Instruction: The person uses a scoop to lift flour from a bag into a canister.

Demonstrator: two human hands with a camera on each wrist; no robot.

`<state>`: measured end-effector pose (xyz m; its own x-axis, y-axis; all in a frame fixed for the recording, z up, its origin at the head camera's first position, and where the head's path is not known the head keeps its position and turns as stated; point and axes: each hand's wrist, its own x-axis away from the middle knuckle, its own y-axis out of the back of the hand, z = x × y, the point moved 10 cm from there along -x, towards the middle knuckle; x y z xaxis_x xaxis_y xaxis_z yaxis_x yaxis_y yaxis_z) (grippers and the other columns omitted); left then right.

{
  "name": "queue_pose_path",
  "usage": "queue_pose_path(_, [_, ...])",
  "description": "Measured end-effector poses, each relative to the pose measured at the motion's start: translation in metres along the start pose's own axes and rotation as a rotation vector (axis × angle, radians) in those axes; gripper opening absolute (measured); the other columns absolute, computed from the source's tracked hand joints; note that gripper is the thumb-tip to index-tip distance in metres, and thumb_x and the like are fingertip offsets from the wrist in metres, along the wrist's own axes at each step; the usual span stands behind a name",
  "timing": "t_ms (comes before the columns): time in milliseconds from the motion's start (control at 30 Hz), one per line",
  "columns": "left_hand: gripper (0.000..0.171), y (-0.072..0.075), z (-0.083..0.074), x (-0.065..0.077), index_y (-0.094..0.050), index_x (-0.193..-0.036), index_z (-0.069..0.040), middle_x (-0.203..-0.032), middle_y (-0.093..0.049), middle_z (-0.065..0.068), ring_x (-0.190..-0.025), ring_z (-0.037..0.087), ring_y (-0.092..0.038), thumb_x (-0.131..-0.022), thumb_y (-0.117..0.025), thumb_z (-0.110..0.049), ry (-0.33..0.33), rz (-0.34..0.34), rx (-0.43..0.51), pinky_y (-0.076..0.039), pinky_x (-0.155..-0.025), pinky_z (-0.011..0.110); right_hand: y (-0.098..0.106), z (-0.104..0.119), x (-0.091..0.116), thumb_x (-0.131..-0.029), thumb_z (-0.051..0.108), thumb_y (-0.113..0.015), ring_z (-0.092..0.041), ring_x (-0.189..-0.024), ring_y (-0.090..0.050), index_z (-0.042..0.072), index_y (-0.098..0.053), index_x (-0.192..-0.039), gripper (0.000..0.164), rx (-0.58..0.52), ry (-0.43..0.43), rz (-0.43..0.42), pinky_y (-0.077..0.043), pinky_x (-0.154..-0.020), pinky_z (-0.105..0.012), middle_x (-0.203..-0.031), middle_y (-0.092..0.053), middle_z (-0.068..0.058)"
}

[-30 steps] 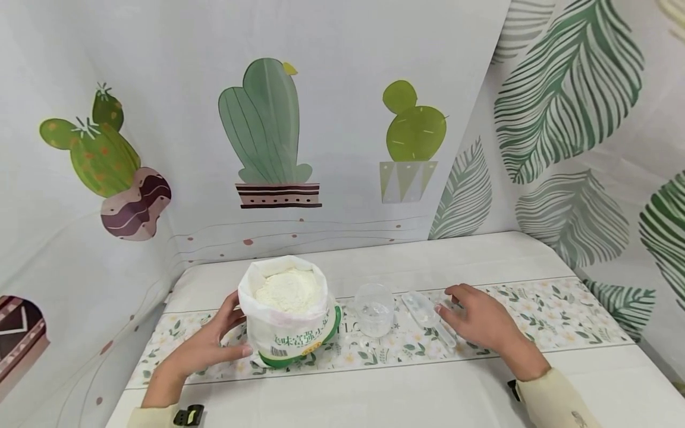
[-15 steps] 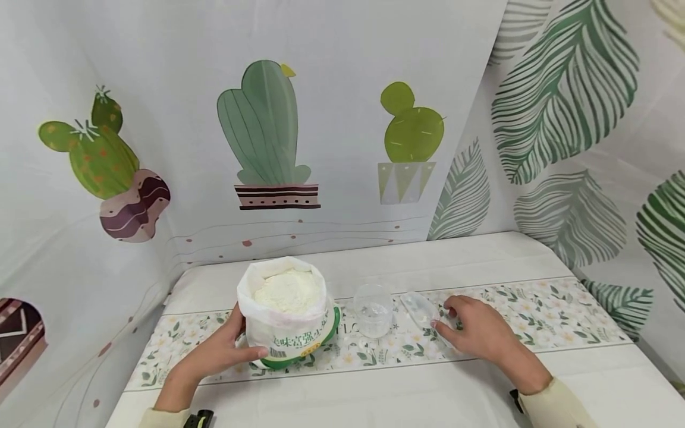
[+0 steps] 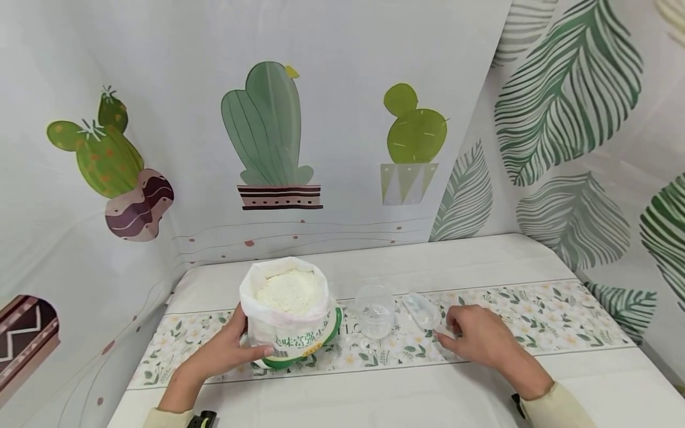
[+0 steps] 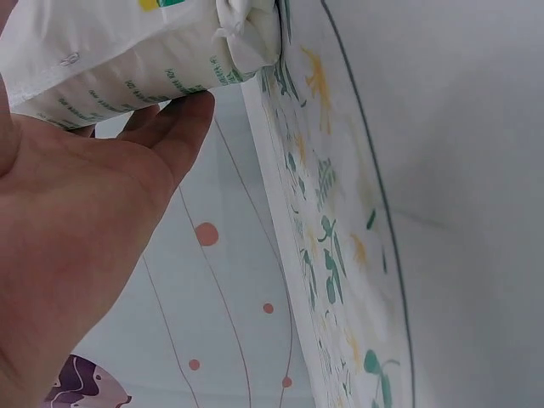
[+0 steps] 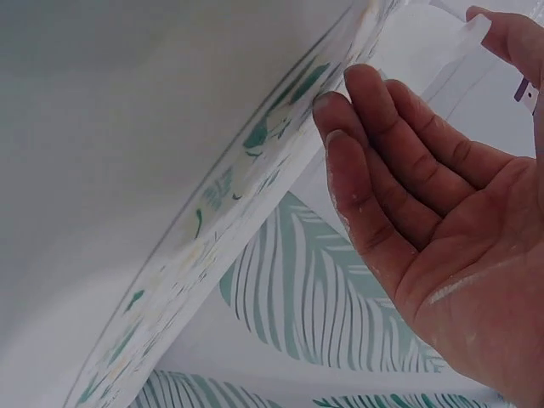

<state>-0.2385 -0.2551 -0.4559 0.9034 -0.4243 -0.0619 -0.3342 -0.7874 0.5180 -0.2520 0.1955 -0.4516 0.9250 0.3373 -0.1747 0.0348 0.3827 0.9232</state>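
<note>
An open white and green bag of flour stands on the left part of the table. My left hand holds it from the left side, thumb in front and fingers behind. In the left wrist view, fingertips press against the printed side of the bag. A clear plastic scoop lies on the right, its handle hidden by my right hand in the head view. The right wrist view shows the scoop's handle between thumb and forefinger, the other fingers bent loosely.
A clear round plastic container stands between the bag and the scoop. The white table carries a printed floral strip. Patterned cloth walls rise at the back and sides.
My right hand has come down onto the scoop's handle, which showed earlier and is now covered. My left hand has moved right, with its thumb farther across the bag's front.
</note>
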Motion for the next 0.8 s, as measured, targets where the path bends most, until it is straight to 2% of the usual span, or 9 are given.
queue_pose_path(67, [0.125,0.0001,0.0015,0.0001,0.007,-0.169,-0.043,-0.174,-0.013,0.009,-0.157,0.037,-0.020,-0.090,-0.089,-0.029,0.009,-0.001,-0.001,-0.036,-0.110,0.022,-0.0009,0.0005,0.0003,-0.086,0.033,-0.086,-0.003,-0.056,-0.041,0.022,-0.062,-0.076,0.029,0.003,-0.002,0.004,-0.037,-0.053,-0.026,-0.065,-0.049,0.014])
queue_pose_path(133, [0.125,0.0003,0.0027,0.0001,0.008,-0.169,-0.044,-0.175,-0.011,0.008,-0.158,0.036,-0.016,-0.090,-0.089,-0.030,0.019,-0.003,-0.009,-0.036,-0.113,0.026,-0.0009,0.0016,0.0006,-0.086,0.033,-0.087,-0.003,-0.056,-0.041,0.022,-0.062,-0.076,0.029,0.004,-0.002,0.003,-0.037,-0.054,-0.025,-0.065,-0.049,0.014])
queue_pose_path(200, [0.125,0.0002,0.0030,-0.0002,0.009,-0.169,-0.044,-0.175,-0.010,0.008,-0.159,0.036,-0.015,-0.090,-0.088,-0.030,0.022,-0.004,-0.010,-0.035,-0.117,0.038,-0.0005,0.0031,0.0010,-0.086,0.032,-0.087,-0.003,-0.057,-0.041,0.022,-0.061,-0.076,0.030,0.001,0.004,-0.002,-0.037,-0.055,-0.026,-0.065,-0.049,0.014])
queue_pose_path(300, [0.125,-0.0002,0.0025,-0.0003,0.009,-0.168,-0.044,-0.175,-0.010,0.010,-0.159,0.037,-0.013,-0.091,-0.088,-0.030,0.023,-0.007,-0.009,-0.031,-0.117,0.062,-0.0003,0.0048,0.0015,-0.086,0.031,-0.088,-0.003,-0.058,-0.041,0.022,-0.062,-0.076,0.030,-0.001,0.008,-0.009,-0.037,-0.055,-0.026,-0.065,-0.049,0.014])
queue_pose_path(400, [0.125,-0.0010,0.0016,-0.0001,0.010,-0.168,-0.043,-0.175,-0.009,0.013,-0.158,0.039,-0.012,-0.091,-0.087,-0.030,0.023,-0.006,0.004,-0.025,-0.114,0.074,-0.0001,0.0051,0.0017,-0.086,0.031,-0.088,-0.002,-0.058,-0.041,0.022,-0.063,-0.077,0.029,-0.002,0.007,-0.013,-0.037,-0.056,-0.026,-0.066,-0.050,0.014])
queue_pose_path(567, [0.125,-0.0009,0.0010,0.0000,0.010,-0.168,-0.043,-0.175,-0.007,0.015,-0.158,0.040,-0.011,-0.091,-0.087,-0.030,0.024,-0.006,0.008,-0.023,-0.114,0.076,0.0021,0.0051,0.0015,-0.085,0.030,-0.089,0.000,-0.057,-0.043,0.022,-0.064,-0.076,0.027,-0.011,0.013,-0.030,-0.039,-0.056,-0.025,-0.065,-0.053,0.016])
queue_pose_path(800, [0.123,-0.0016,-0.0007,0.0001,0.008,-0.169,-0.039,-0.173,-0.013,0.015,-0.157,0.042,-0.016,-0.092,-0.087,-0.029,0.013,-0.007,-0.002,-0.025,-0.113,0.076,0.0040,0.0056,0.0015,-0.084,0.025,-0.089,0.003,-0.057,-0.045,0.020,-0.068,-0.078,0.023,-0.032,0.025,-0.041,-0.042,-0.057,-0.025,-0.066,-0.056,0.017])
